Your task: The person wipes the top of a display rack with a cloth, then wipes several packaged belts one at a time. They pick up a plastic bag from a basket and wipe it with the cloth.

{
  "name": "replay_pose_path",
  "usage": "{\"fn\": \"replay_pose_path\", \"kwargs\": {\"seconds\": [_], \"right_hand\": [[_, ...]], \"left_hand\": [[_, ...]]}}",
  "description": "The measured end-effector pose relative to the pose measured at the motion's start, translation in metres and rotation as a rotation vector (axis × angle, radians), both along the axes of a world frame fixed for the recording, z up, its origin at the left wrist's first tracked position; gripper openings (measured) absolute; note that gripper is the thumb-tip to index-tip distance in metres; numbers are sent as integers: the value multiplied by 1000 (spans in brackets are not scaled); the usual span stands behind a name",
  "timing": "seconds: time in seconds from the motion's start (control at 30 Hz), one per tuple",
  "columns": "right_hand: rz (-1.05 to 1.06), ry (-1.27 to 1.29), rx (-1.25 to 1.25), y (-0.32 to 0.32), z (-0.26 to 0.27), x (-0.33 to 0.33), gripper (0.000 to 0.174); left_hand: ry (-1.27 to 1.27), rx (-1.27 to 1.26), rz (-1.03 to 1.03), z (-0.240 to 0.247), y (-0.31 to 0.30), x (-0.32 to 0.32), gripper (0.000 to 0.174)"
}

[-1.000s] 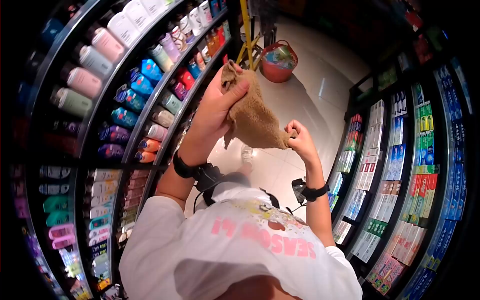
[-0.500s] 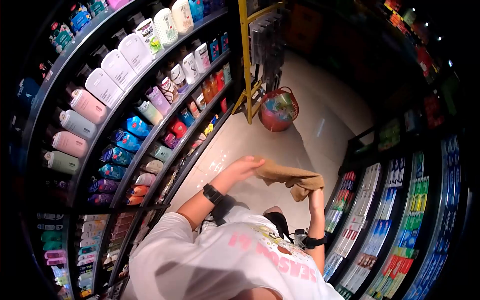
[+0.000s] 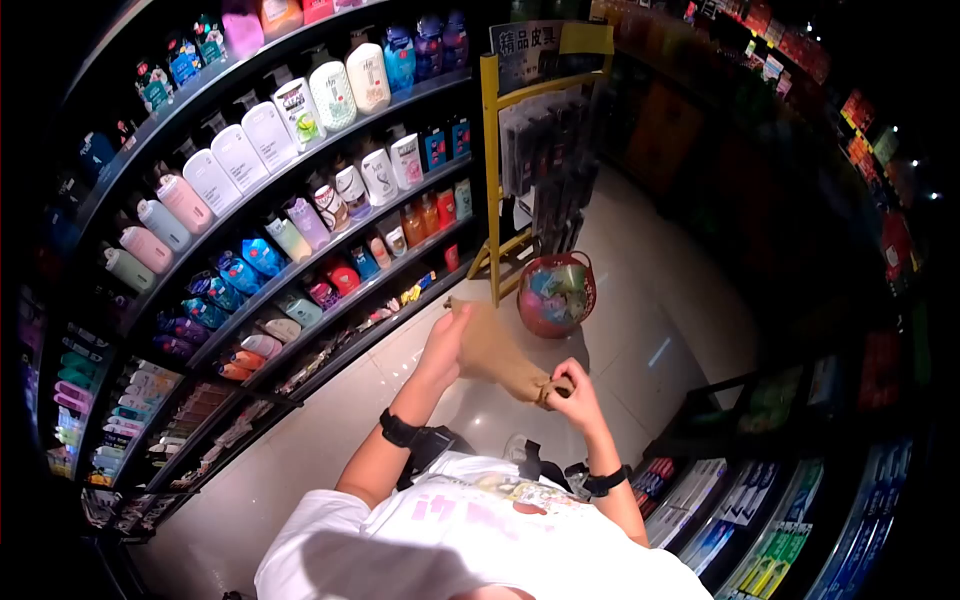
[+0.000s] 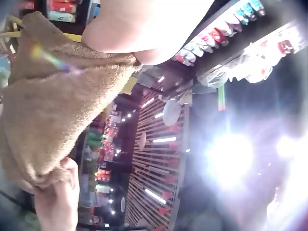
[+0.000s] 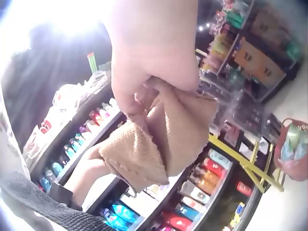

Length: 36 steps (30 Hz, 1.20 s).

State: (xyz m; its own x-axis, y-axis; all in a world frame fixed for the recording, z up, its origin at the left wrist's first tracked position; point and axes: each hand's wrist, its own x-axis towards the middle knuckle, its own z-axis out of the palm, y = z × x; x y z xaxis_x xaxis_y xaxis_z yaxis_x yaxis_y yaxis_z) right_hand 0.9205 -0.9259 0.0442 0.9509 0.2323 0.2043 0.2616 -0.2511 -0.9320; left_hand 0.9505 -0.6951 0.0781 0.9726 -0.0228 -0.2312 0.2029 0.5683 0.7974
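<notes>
A brown cloth (image 3: 498, 352) is stretched between both hands above the floor, in front of the white shirt. The left hand (image 3: 444, 350) pinches its upper left end, thumb on top. The right hand (image 3: 573, 392), fingers curled, grips the bunched lower right corner. Seen from the left wrist, the cloth (image 4: 62, 96) hangs in folds from the left hand (image 4: 139, 29), and the right hand (image 4: 60, 202) holds its far end. In the right wrist view the cloth (image 5: 168, 130) drapes below the right hand (image 5: 154, 62), with the left hand (image 5: 89, 175) at its other side.
Shelves of bottles (image 3: 240, 160) line the left side. A yellow-framed rack (image 3: 490, 180) stands ahead, a red basket (image 3: 556, 322) of packages at its foot. Low shelves of boxed goods (image 3: 740, 510) are at the right. Pale floor tiles (image 3: 640, 270) lie between.
The view has tilted up toward the rack. Since the half-second-old frame, both hands have shifted left in view, and the cloth has gone from a narrow folded strip to a wider spread, its left end higher.
</notes>
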Motion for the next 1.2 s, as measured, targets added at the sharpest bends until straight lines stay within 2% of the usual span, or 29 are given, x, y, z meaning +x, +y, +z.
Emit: {"fn": "replay_pose_path", "kwargs": {"seconds": [0.1, 0.13, 0.17, 0.23, 0.3, 0.33, 0.37, 0.43, 0.5, 0.57, 0.63, 0.7, 0.77, 0.83, 0.87, 0.9, 0.93, 0.97, 1.03, 1.1, 1.17, 1.2], "right_hand": [[200, -27, -138, -6, -2, 15, 17], [216, -81, -158, -5, -3, 19, 22], [236, -23, -184, -8, -7, 23, 18], [128, 56, -96, -13, -5, 32, 11], [-167, 277, 455, -14, -2, 46, 14], [-182, 413, 801, -22, -10, 59, 20], [-234, 544, 990, -31, -16, 72, 22], [-140, 800, 1197, -48, -28, 92, 27], [-86, 841, 1132, -61, -24, 98, 26], [-42, 898, 1074, -69, -15, 108, 24], [-71, 900, 990, -68, 2, 118, 22], [-12, 738, 839, -63, 14, 131, 22], [-36, 660, 764, -55, 30, 141, 21], [-167, 437, 446, -60, 25, 159, 19], [-216, 343, 379, -63, 21, 169, 19], [-220, 352, 379, -61, 22, 178, 19], [-282, 177, 325, -60, 29, 184, 20], [-341, 3, 267, -59, 35, 187, 21], [-355, -11, 337, -59, 47, 198, 20], [-364, -43, 415, -62, 56, 216, 20], [-336, 34, 660, -67, 58, 232, 20], [-288, 43, 603, -74, 54, 241, 29]], "left_hand": [[-18, -16, 35, 15, -7, -8, 31], [18, -5, 59, 11, -5, -10, 31], [32, -12, 61, 9, -2, -13, 31], [72, -65, 31, 3, 8, -14, 33], [47, -3, -37, 2, 19, -9, 33], [-35, 73, -135, 3, 24, -5, 32], [4, 6, -194, 5, 25, 2, 28], [-5, 83, -222, 4, 21, 19, 26], [-68, 157, -102, -1, 16, 39, 23], [-154, 169, 101, 21, 3, 49, 21], [-220, 176, 209, 35, -1, 59, 18], [-240, 295, 211, 40, 5, 67, 15], [-291, 628, 291, 31, 16, 82, 13], [-256, 1096, 474, 23, 29, 96, 17], [-251, 1039, 467, 20, 32, 101, 18], [-250, 983, 460, 19, 33, 107, 18], [-270, 909, 486, 22, 29, 111, 19], [-153, 952, 431, 19, 34, 115, 22], [-391, 1341, 582, 14, 35, 128, 25], [-376, 1354, 563, 19, 28, 142, 29], [-369, 1124, 411, 12, 30, 161, 27], [-273, 655, 260, 12, 29, 169, 26]]}}
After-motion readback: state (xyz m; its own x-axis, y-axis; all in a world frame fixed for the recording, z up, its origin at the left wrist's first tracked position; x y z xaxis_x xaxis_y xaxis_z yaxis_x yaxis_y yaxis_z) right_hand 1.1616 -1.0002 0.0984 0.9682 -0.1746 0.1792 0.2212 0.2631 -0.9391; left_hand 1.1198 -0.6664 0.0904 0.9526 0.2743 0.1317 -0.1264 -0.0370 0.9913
